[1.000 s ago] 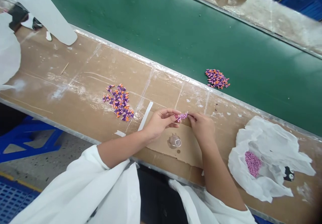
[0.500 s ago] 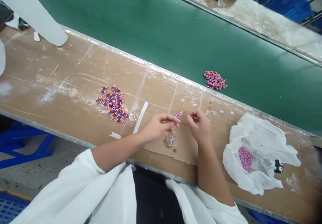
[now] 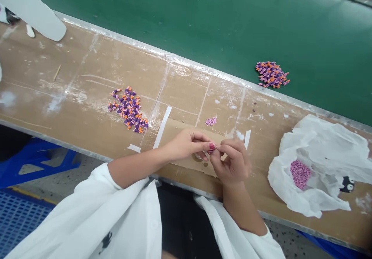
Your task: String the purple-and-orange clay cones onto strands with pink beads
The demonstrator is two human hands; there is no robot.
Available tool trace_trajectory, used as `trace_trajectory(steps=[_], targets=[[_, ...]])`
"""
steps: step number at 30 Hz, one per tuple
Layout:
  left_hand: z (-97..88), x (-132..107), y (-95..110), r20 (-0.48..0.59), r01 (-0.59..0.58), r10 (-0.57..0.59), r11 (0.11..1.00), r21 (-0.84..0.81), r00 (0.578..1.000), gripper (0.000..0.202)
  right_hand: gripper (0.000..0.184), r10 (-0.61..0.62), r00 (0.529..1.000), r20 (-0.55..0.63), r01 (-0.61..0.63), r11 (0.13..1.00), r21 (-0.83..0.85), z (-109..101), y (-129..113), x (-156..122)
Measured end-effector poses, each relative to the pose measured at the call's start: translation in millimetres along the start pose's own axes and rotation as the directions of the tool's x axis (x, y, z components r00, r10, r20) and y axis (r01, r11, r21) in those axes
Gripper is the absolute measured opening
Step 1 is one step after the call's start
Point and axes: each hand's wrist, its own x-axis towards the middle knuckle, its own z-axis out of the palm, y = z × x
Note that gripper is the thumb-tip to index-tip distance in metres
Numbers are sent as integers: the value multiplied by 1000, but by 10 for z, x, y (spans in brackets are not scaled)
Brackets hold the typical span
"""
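Note:
My left hand and my right hand meet fingertip to fingertip over the brown cardboard strip at the bench's near edge. Both pinch something tiny that I cannot make out. A small pink cluster lies on the bench just beyond them, apart from both hands. A pile of purple and orange pieces lies to the left. A second such pile sits on the green conveyor belt.
A crumpled white plastic bag at the right holds a heap of pink beads and a small black piece with eyes. A white object lies at the far left. White tape strips are stuck on the bench.
The pink cluster has left my fingers and now lies on the bench. Both hands have drawn back toward the near edge and come together in a pinch.

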Motion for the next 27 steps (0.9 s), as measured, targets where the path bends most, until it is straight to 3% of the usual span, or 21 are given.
trace_trajectory(steps=[4,8,13,19,21,24,27], targets=[[14,-14,37,21,-51,51,999,-4,998,63,32,-20,1000,19,21,998,-53,-26,-26,-6],[49,-34,47,8,-108,108,994,-8,994,61,29,141,988,59,-146,985,90,-72,-53,0],[56,-47,27,75,-98,99,995,-10,992,60,25,346,929,129,-369,885,284,-107,-68,6],[71,-31,-16,66,-146,140,985,97,988,64,18,288,942,173,-325,913,247,-130,-15,7],[67,-28,-17,65,-227,219,953,198,974,63,14,299,934,194,-341,907,246,-134,-2,3],[45,-33,7,88,-382,381,830,405,920,53,13,294,934,203,-341,905,255,-144,5,-13],[29,-48,33,129,-440,434,762,475,892,43,12,286,938,198,-332,905,267,-151,4,-42]])
